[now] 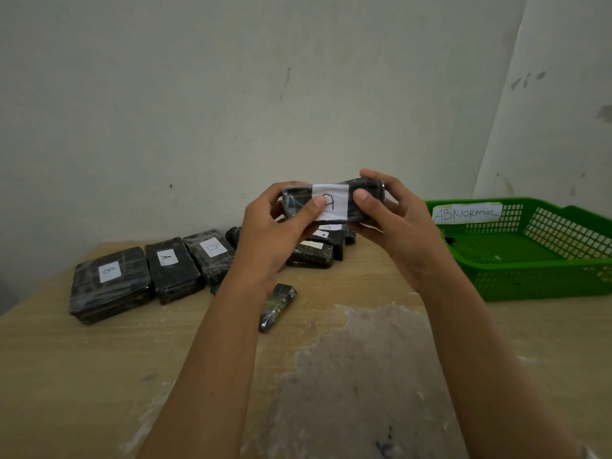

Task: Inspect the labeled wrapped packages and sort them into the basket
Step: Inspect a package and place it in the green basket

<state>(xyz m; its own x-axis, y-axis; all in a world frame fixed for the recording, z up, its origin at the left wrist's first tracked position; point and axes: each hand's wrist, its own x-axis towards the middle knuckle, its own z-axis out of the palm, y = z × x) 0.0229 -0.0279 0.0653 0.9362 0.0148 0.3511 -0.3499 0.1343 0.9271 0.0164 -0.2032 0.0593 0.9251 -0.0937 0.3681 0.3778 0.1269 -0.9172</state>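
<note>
Above the table [99,376], just left of the green basket [530,283], the left hand [275,226] and right hand [394,223] each grip one end of a black wrapped package [332,202], with the thumbs on either side of its "A" label. It would be best to turn it slowly and check every face of the wrap. The other packages [172,270] lie farther left of the basket.

The light is soft and a bit dim, with no hard shadows on the surface [99,376]. Small white glints shine on the held package [298,200]. Most things look sharp. The wall [198,77] bends near the edges (a very wide lens).
</note>
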